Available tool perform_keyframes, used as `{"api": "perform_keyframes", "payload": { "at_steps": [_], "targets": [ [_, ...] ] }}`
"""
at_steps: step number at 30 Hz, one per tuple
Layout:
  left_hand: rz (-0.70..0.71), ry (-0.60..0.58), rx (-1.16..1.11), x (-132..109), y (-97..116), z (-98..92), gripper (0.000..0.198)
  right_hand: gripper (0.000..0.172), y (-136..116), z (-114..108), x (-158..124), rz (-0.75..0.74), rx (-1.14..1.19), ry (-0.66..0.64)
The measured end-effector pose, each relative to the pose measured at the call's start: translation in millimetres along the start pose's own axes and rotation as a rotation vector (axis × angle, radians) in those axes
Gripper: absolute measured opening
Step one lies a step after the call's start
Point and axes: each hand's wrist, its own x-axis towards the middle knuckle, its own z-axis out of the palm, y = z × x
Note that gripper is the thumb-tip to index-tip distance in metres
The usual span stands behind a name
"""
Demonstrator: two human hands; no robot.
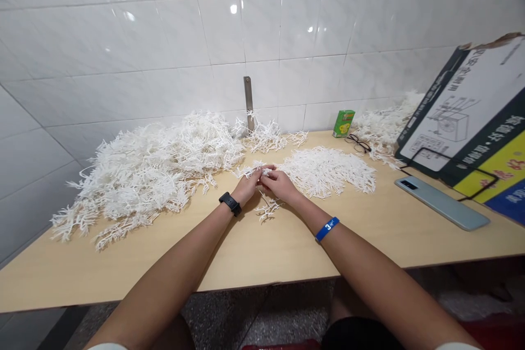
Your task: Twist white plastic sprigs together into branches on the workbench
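Note:
Both hands meet above the middle of the table. My left hand (247, 186), with a black watch on its wrist, is closed on small white branched pieces (255, 169). Touching it, my right hand (279, 185) pinches the same white pieces; a blue band circles that forearm. The fingertips overlap, so the exact grip is partly hidden. Just below the hands, a loose white branched piece (268, 209) lies on the table. A large tangled heap of white branches (164, 158) is at the left, and a flatter pile of white pieces (328, 170) lies right of my hands.
Behind the hands, a metal strip (248, 98) stands against the tiled wall near a small white cluster (264, 135). Farther right are a green box (343, 123), eyeglasses (359, 144), another white heap (385, 123), a phone (442, 203) and a large printed carton (463, 115) with a black wire frame.

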Motion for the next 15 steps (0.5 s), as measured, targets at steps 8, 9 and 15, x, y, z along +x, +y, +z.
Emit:
{"api": "perform_keyframes", "payload": {
  "at_steps": [8,9,15],
  "targets": [
    [-0.029,0.064,-0.022,1.5,-2.5,1.7,0.056,0.041,-2.2,0.1,-0.7,0.009,-0.052,-0.006],
    [-0.031,0.074,-0.026,1.9,-2.9,1.5,0.056,0.043,-2.6,0.0,-1.2,-0.008,-0.055,-0.025],
    [-0.04,0.148,-0.071,6.1,-6.1,-5.0,0.059,0.044,-6.3,0.0,-3.8,-0.16,-0.088,-0.087]
  ]
}}
